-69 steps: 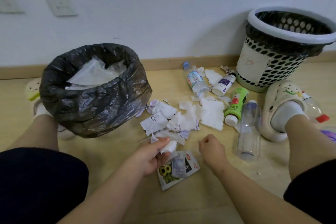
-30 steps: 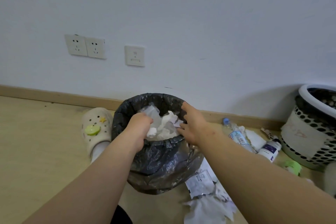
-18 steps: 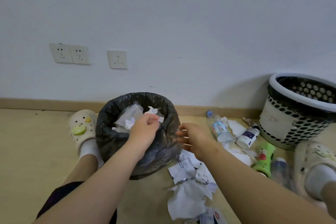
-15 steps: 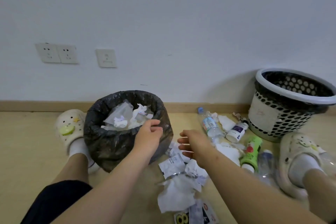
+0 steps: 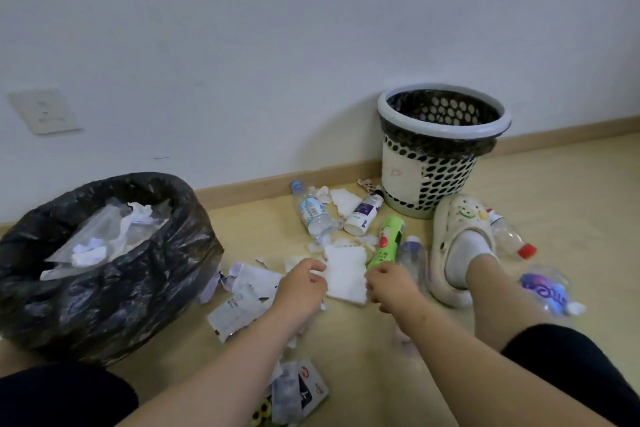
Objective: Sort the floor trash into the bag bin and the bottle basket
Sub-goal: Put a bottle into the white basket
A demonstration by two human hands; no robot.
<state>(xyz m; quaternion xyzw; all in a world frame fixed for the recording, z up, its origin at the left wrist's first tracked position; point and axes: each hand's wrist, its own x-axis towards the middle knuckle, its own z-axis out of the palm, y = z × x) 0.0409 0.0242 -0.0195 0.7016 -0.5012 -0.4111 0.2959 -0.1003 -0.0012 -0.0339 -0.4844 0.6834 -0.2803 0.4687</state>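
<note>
While crouching at centre frame, flanking the tissue [image 5: 346, 274] with left hand [image 5: 301, 288] and right hand [image 5: 391, 286], both loosely curled, gripping nothing. Lying lengthwise up-frame between them, equally near both, right of the bin [image 5: 104, 295].

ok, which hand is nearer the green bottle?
Right. The right hand is just short of the near end of the green bottle; the left hand is across the white tissue, farther left.
</note>
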